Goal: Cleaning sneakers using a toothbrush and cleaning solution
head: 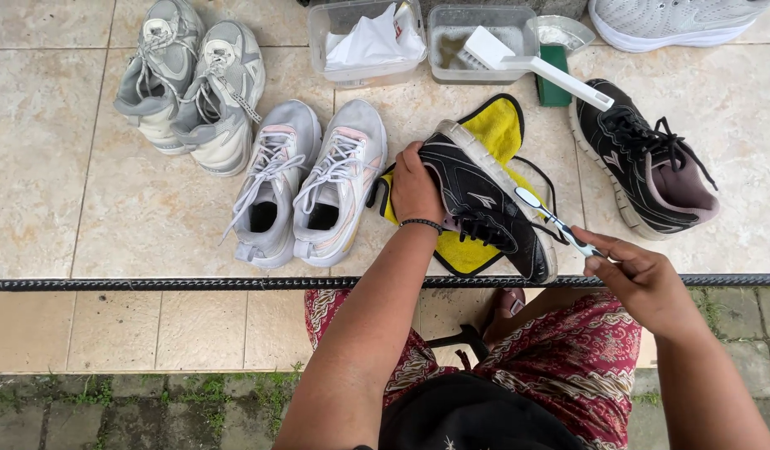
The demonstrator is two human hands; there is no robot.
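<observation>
My left hand [414, 185] grips the heel end of a black sneaker [485, 200] tipped on its side, sole edge facing right. It rests over a yellow cloth [495, 127] with black trim on the tiled ledge. My right hand [639, 279] holds a small toothbrush [552, 218] by its handle, its bristle head touching the sneaker's white sole edge. A dark bead bracelet circles my left wrist.
The matching black sneaker [652, 171] lies to the right. Two grey-white pairs [310, 183] [193, 87] stand to the left. At the back are a clear tub with a white cloth [367, 40], a tub of murky water [472, 46] with a white scrub brush [527, 62], and another light shoe [677, 21].
</observation>
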